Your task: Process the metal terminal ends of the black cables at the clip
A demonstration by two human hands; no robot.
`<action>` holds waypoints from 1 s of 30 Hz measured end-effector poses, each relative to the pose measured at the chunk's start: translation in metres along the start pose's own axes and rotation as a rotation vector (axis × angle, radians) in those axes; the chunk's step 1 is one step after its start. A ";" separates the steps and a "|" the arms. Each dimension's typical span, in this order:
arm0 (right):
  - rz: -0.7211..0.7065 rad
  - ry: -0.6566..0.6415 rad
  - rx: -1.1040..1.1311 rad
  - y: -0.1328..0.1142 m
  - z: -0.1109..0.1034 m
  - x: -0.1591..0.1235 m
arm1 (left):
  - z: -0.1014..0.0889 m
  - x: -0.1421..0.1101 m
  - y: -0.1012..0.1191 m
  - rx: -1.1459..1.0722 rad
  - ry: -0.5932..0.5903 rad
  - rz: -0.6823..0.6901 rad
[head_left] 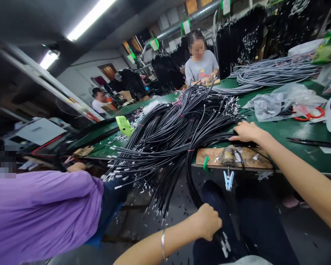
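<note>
Black cables are in my left hand, all in one long bunch. I have that hand shut round them like a fist. Their white tips poke out past the hand, down and a bit to the right. On the other side of the fist, the bunch goes up and a bit to the left, away from me, over the table edge. So its long way runs from low by my lap up to the big pile.

Up and to the right of my left hand is a blue clip, and just past that is a wooden board. My right hand is just behind the board, at the right side of the pile. Its fingers are a bit apart and lie by the cable ends. I can't tell if they pinch any. My left hand is the near one for the bunch, as it has hold of it. From my right hand, the bunch lies down and to the left.

Past my right hand, off to its right, is a clear bag with red scissors next to it. Farther back are grey cables. A person in a grey shirt sits far past the pile.
</note>
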State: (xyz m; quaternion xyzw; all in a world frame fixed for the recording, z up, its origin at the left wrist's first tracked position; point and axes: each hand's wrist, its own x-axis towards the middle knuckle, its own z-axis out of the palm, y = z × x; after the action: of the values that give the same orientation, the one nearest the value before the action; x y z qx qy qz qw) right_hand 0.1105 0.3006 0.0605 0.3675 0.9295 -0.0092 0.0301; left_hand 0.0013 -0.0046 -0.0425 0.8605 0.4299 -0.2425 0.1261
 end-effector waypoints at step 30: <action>0.040 0.736 1.409 -0.158 0.122 -0.193 | -0.029 -0.022 -0.009 -0.848 0.821 -0.163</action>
State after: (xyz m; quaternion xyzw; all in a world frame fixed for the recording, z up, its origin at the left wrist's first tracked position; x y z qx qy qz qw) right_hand 0.1492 0.0489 -0.0500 0.2962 0.6485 -0.4725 -0.5182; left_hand -0.0079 -0.0016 -0.0065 0.7226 0.5674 0.2940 0.2634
